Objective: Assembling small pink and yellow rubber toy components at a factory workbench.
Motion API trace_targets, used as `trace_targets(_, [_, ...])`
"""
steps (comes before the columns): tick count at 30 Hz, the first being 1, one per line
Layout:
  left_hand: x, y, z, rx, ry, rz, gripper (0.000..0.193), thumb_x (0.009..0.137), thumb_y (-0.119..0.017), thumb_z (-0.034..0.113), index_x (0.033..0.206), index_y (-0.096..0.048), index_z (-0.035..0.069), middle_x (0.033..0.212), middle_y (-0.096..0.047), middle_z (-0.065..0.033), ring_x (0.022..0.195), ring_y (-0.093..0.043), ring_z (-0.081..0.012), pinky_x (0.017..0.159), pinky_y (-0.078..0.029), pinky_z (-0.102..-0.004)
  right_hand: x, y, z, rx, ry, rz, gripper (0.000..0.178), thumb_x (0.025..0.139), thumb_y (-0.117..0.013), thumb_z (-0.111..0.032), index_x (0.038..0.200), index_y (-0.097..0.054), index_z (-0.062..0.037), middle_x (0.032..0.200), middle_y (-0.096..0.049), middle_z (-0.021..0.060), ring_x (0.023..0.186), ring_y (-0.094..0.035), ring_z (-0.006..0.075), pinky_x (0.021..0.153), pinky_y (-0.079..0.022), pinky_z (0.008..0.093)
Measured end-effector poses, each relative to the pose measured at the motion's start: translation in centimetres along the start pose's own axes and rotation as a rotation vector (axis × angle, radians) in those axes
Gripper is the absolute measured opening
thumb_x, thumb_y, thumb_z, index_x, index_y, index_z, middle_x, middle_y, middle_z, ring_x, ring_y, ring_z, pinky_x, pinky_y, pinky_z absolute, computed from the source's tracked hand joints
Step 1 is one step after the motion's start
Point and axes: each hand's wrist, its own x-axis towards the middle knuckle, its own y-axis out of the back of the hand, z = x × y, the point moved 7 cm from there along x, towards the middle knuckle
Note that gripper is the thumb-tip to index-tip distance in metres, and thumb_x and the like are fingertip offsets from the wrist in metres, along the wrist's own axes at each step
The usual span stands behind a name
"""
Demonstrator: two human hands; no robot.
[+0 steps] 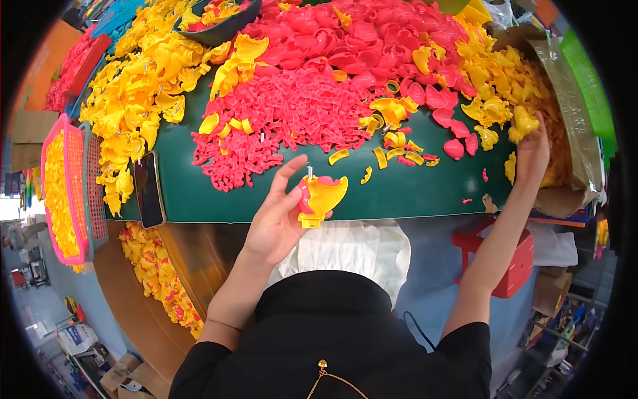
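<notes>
My left hand (271, 229) is closed on a yellow plastic shell half (327, 197) just over the table's near edge. A pink piece sits against the shell's left side, and a small metal pin (310, 173) sticks up from its top. Out at the far right, my right hand (534, 154) grips a yellow plastic piece (524, 125) beside a cardboard box (565, 113) of yellow parts. Between the hands, on the green table (259, 206), lie loose curved yellow strips (380, 157). Beyond them is a pile of small pink parts (299, 110).
Pink shells (372, 33) are heaped at the back. Yellow parts (146, 73) cover the table's left side, near a phone (149, 189). A pink basket (81, 193) stands at the left edge. Below on the right is a red stool (515, 269).
</notes>
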Motion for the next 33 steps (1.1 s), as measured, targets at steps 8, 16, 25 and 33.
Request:
trace_targets(8, [-1.2,1.2,0.2,-0.231,0.018,-0.132,0.055,0.092,-0.064,0.020,0.138,-0.040,0.002,0.139,-0.046,-0.0195,0.122,-0.053,-0.0379,0.100,-0.048,-0.0447,-23.6,-24.0,10.3,-0.352,-0.515,-0.993,0.038,0.083,-0.053,-0.003,0.120,-0.061,0.0009,0.109,-0.062,0.0097,0.096,-0.062,0.0200,0.083,-0.048,0.0305])
trace_targets(16, [-2.5,3.9,2.4,-0.319,-0.113,-0.055,0.046,0.099,-0.048,0.025,0.138,-0.039,0.002,0.144,-0.037,-0.0275,0.112,-0.058,-0.0339,0.095,-0.050,-0.0424,-24.5,-26.8,8.7,-0.896,0.367,-0.755,0.038,0.081,-0.068,-0.007,0.119,-0.061,-0.0033,0.120,-0.056,0.0136,0.108,-0.053,0.0336,0.090,-0.045,0.0411])
trace_targets(25, [-2.0,2.0,1.6,0.005,-0.168,0.008,0.055,0.098,-0.052,0.026,0.143,-0.033,0.001,0.150,-0.029,-0.0250,0.123,-0.052,-0.0350,0.103,-0.044,-0.0441,-25.2,-24.7,8.2,-0.847,0.266,-0.733,0.051,0.075,-0.078,-0.012,0.122,-0.061,-0.0002,0.125,-0.060,0.0146,0.110,-0.056,0.0306,0.096,-0.045,0.0379])
trace_targets(33, [-2.3,-0.1,1.0,0.209,-0.238,-0.074,0.074,0.087,-0.068,0.004,0.148,-0.027,0.001,0.146,-0.038,-0.0103,0.132,-0.041,-0.0206,0.109,-0.036,-0.0354,-25.8,-26.6,8.3,-0.319,-0.074,-0.662,0.051,0.081,-0.076,-0.015,0.126,-0.058,0.0030,0.126,-0.058,0.0164,0.117,-0.055,0.0244,0.101,-0.042,0.0343])
